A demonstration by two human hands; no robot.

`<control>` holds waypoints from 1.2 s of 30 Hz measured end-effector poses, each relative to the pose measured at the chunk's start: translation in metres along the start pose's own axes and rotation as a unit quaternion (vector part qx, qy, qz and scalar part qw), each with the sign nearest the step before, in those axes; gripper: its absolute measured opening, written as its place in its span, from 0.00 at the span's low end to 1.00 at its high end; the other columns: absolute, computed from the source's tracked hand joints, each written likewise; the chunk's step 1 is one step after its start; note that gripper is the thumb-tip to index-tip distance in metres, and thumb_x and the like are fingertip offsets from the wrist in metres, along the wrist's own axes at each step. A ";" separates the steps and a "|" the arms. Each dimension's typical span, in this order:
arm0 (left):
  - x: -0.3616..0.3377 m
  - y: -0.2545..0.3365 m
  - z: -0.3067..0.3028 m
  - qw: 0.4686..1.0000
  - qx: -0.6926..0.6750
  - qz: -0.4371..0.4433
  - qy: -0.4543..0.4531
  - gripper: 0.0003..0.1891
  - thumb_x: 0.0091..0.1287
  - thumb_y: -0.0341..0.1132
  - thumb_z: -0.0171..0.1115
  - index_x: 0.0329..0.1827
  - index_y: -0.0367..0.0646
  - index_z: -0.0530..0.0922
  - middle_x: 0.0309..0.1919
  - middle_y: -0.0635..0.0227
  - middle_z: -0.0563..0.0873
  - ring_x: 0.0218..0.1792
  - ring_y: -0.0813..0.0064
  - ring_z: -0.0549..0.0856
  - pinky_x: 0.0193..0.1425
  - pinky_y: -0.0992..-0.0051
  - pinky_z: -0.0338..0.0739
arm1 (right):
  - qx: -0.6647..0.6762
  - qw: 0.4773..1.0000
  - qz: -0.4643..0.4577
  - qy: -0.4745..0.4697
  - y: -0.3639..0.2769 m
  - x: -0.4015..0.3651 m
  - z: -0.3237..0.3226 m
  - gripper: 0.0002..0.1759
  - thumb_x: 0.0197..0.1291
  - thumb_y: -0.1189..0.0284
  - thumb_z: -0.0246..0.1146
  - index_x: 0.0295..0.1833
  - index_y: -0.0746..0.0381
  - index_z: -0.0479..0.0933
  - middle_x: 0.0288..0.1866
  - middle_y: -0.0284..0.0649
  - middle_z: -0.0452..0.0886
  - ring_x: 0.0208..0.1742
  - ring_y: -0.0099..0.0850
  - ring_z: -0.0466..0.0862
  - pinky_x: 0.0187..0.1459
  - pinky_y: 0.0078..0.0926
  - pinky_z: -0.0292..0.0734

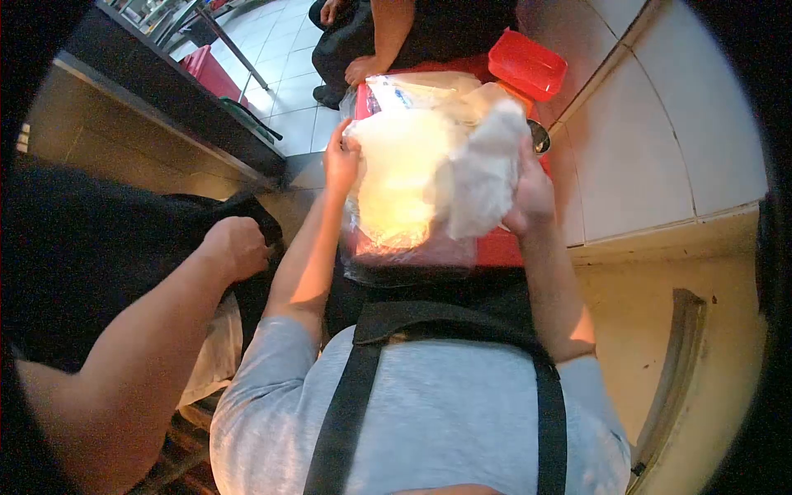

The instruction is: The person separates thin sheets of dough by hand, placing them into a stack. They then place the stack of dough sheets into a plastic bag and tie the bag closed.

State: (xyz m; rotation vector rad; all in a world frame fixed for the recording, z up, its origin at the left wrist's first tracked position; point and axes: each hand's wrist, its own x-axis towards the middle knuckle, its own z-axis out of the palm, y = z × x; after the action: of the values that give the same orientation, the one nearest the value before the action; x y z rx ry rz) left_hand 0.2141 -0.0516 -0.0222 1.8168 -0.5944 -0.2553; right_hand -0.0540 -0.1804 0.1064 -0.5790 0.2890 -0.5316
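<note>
A thin, floppy pale sheet (pixel 400 169), brightly lit, spreads out in front of me over clear plastic. At its left edge my left hand (pixel 341 161) is closed, thumb and fingers pinching the rim. My right hand (pixel 532 194) grips a second whitish, crumpled thin sheet (pixel 487 173), blurred by motion and raised beside the first. Their inner edges overlap in this view. Beneath them is a red surface (pixel 502 249), partly covered by a clear plastic bag (pixel 371 268). More pale sheets (pixel 437 82) and a printed plastic wrapper (pixel 396 92) lie behind.
A red plastic tub (pixel 528 64) and a dark metal bowl (pixel 539 137) stand at the back right, near the tiled wall (pixel 635 124). Opposite sits a person with a hand (pixel 363 70) by the red surface. Another person's fist (pixel 239 247) is close on my left.
</note>
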 end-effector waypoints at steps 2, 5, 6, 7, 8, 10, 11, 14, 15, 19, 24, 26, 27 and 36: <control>0.000 -0.001 -0.011 0.990 0.114 0.080 0.031 0.25 0.55 0.25 0.60 0.59 0.46 0.72 0.37 0.62 0.78 0.40 0.70 0.77 0.45 0.74 0.72 | 0.030 0.984 -0.002 -0.174 0.001 0.026 0.011 0.30 0.70 0.52 0.35 0.64 0.64 0.60 0.60 0.47 0.71 0.60 0.42 0.72 0.60 0.44 0.68; 0.005 -0.024 -0.017 0.977 0.154 0.120 0.086 0.24 0.54 0.27 0.61 0.56 0.45 0.73 0.45 0.59 0.75 0.49 0.64 0.73 0.51 0.71 0.70 | 0.051 0.990 -0.036 -0.128 0.012 0.036 0.046 0.30 0.70 0.53 0.33 0.64 0.65 0.60 0.62 0.48 0.69 0.62 0.44 0.70 0.63 0.47 0.64; -0.003 -0.021 -0.019 0.980 0.139 0.107 0.096 0.24 0.53 0.27 0.62 0.56 0.45 0.73 0.48 0.58 0.73 0.51 0.62 0.72 0.52 0.70 0.69 | 0.053 0.995 -0.051 -0.061 0.019 0.036 0.057 0.30 0.70 0.53 0.33 0.64 0.65 0.60 0.62 0.48 0.68 0.62 0.44 0.70 0.64 0.47 0.63; -0.011 -0.019 -0.022 0.982 0.124 0.094 0.106 0.24 0.53 0.28 0.62 0.56 0.45 0.73 0.50 0.57 0.72 0.54 0.61 0.70 0.54 0.69 0.68 | 0.089 0.994 -0.043 -0.046 0.029 0.044 0.052 0.30 0.70 0.54 0.33 0.66 0.65 0.59 0.64 0.48 0.67 0.63 0.44 0.69 0.64 0.46 0.62; -0.020 -0.016 -0.025 0.984 0.111 0.088 0.109 0.24 0.53 0.28 0.62 0.56 0.45 0.73 0.50 0.58 0.72 0.54 0.61 0.70 0.54 0.68 0.68 | 0.098 0.994 -0.041 -0.036 0.040 0.049 0.041 0.30 0.70 0.54 0.33 0.66 0.65 0.59 0.64 0.47 0.67 0.63 0.43 0.69 0.64 0.46 0.62; -0.040 -0.008 -0.027 0.987 0.085 0.078 0.115 0.24 0.53 0.28 0.62 0.56 0.44 0.73 0.50 0.59 0.72 0.54 0.61 0.70 0.56 0.67 0.68 | 0.117 0.992 -0.038 -0.015 0.069 0.061 0.008 0.29 0.70 0.54 0.34 0.66 0.64 0.59 0.64 0.46 0.67 0.63 0.42 0.69 0.65 0.45 0.61; -0.052 -0.003 -0.029 0.987 0.085 0.087 0.107 0.24 0.53 0.29 0.63 0.56 0.44 0.73 0.51 0.59 0.71 0.54 0.61 0.69 0.57 0.66 0.67 | 0.123 0.992 -0.020 0.013 0.088 0.068 -0.017 0.29 0.70 0.54 0.36 0.66 0.63 0.59 0.64 0.45 0.68 0.63 0.42 0.69 0.65 0.46 0.60; -0.080 0.003 -0.022 0.984 0.100 0.133 0.062 0.28 0.51 0.32 0.66 0.58 0.43 0.71 0.53 0.58 0.70 0.56 0.59 0.68 0.60 0.64 0.65 | 0.144 0.986 0.031 0.082 0.125 0.078 -0.085 0.29 0.68 0.53 0.41 0.66 0.60 0.60 0.63 0.42 0.69 0.63 0.42 0.69 0.65 0.47 0.59; -0.088 -0.001 -0.013 0.980 0.110 0.162 0.036 0.30 0.50 0.33 0.67 0.59 0.43 0.69 0.54 0.57 0.70 0.57 0.58 0.68 0.61 0.64 0.64 | 0.150 0.983 0.045 0.092 0.128 0.076 -0.094 0.29 0.68 0.52 0.42 0.66 0.60 0.60 0.63 0.42 0.69 0.62 0.42 0.69 0.65 0.47 0.60; -0.120 0.030 0.017 0.924 0.240 0.260 -0.144 0.44 0.44 0.42 0.72 0.67 0.51 0.61 0.63 0.52 0.61 0.66 0.50 0.59 0.67 0.51 0.54 | 0.131 0.986 0.086 0.048 0.120 0.071 -0.112 0.27 0.66 0.52 0.47 0.62 0.58 0.64 0.60 0.45 0.71 0.59 0.42 0.73 0.59 0.46 0.67; -0.127 0.036 0.057 0.866 0.373 0.280 -0.182 0.48 0.41 0.48 0.71 0.70 0.62 0.57 0.69 0.50 0.52 0.71 0.45 0.46 0.66 0.37 0.43 | 0.018 0.971 0.139 0.192 0.112 0.010 -0.122 0.21 0.66 0.57 0.49 0.57 0.59 0.66 0.56 0.49 0.74 0.54 0.41 0.76 0.51 0.40 0.74; -0.127 0.042 0.068 0.839 0.424 0.280 -0.195 0.48 0.42 0.48 0.70 0.70 0.61 0.56 0.69 0.45 0.51 0.70 0.42 0.47 0.66 0.39 0.44 | 0.024 0.975 0.134 0.177 0.119 -0.009 -0.139 0.21 0.66 0.57 0.50 0.57 0.59 0.65 0.55 0.50 0.74 0.53 0.41 0.76 0.49 0.38 0.75; -0.128 0.045 0.074 0.831 0.437 0.280 -0.200 0.48 0.43 0.47 0.70 0.70 0.60 0.56 0.69 0.44 0.51 0.70 0.41 0.48 0.66 0.39 0.46 | 0.024 0.976 0.129 0.172 0.123 -0.016 -0.146 0.21 0.66 0.57 0.50 0.58 0.58 0.64 0.55 0.50 0.74 0.53 0.41 0.77 0.49 0.37 0.75; -0.123 0.050 0.088 0.761 0.541 0.246 -0.260 0.50 0.44 0.41 0.71 0.71 0.60 0.52 0.67 0.40 0.53 0.64 0.40 0.61 0.56 0.47 0.66 | 0.006 0.984 0.107 0.139 0.124 -0.022 -0.147 0.24 0.67 0.59 0.51 0.60 0.62 0.58 0.54 0.54 0.73 0.51 0.41 0.78 0.45 0.37 0.77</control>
State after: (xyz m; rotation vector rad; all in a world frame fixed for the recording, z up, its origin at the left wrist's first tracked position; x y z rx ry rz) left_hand 0.0564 -0.0724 -0.0189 2.5743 -1.8839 -0.0214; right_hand -0.0825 -0.1453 -0.0818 -0.4549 0.6056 -0.4049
